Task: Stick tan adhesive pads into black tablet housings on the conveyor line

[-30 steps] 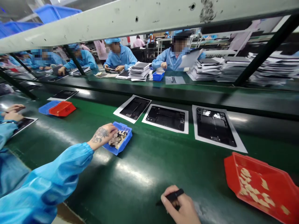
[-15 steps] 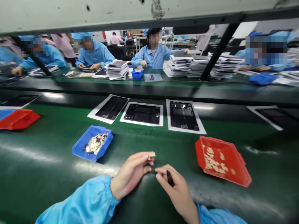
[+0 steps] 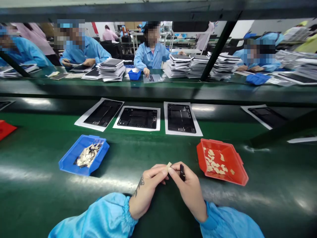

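Low over the green belt, my left hand pinches a small tan sticker piece at its fingertips. My right hand touches the same piece with thumb and forefinger and keeps a thin black tool tucked in its fingers. A blue tray of small tan and dark pieces lies to the left of my hands. To the right is a red tray with pale scraps. Three black tablet housings on white sheets, left, middle and right, lie beyond my hands.
A dark rail runs across behind the housings. Beyond it, several people in blue coats work beside stacks of sheets. Another housing lies at the right, a red tray corner at the far left. A black strut slants upward.
My left hand left the blue tray carrying a small piece and came to the middle. My right hand closed in until its fingertips met the piece. The view swung right.
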Demonstrator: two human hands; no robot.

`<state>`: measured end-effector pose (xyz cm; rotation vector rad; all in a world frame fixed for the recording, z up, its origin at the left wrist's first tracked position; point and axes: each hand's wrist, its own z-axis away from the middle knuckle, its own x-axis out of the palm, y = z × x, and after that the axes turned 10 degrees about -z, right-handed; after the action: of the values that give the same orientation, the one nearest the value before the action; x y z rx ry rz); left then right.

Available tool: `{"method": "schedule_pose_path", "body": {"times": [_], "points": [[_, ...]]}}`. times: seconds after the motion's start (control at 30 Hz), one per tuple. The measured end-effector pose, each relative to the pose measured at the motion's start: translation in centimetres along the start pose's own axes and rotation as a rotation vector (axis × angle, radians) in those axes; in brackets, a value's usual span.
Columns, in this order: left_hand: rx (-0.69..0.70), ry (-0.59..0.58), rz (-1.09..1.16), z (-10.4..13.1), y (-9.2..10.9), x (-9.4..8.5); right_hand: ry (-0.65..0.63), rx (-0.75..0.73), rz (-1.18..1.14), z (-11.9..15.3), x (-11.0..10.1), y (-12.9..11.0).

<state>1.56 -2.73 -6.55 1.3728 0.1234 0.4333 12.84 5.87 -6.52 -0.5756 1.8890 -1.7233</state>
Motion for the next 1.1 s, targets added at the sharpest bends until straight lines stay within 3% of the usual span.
{"method": "schedule_pose_path", "body": {"times": [0.13, 0.33, 0.43, 0.57, 0.73, 0.9, 1.1], "points": [[-0.045, 0.007, -0.069, -0.4, -0.2, -0.4, -0.023, 0.064, 0.09, -0.7, -0.2, 0.6], [-0.082, 0.022, 0.032, -2.0, -0.1, -2.2, -0.239, 0.139, 0.139, -1.2, -0.2, 0.9], [-0.088, -0.014, 0.073, -2.5, 0.1, -2.8, -0.229, 0.225, 0.031, -1.2, -0.1, 1.0], [-0.075, 0.024, 0.146, -2.6, 0.1, -2.8, -0.213, 0.313, -0.121, -1.3, -0.1, 1.0], [-0.099, 0.017, 0.219, -2.5, -0.4, -2.6, -0.11, 0.257, -0.076, -1.5, -0.3, 1.0], [-0.159, -0.048, 0.294, -2.4, -0.5, -2.5, -0.13, 0.167, -0.016, -1.4, -0.6, 1.4], [-0.185, -0.054, 0.343, -2.5, -0.6, -2.5, -0.134, 0.164, 0.006, -1.4, -0.5, 1.3]]}}
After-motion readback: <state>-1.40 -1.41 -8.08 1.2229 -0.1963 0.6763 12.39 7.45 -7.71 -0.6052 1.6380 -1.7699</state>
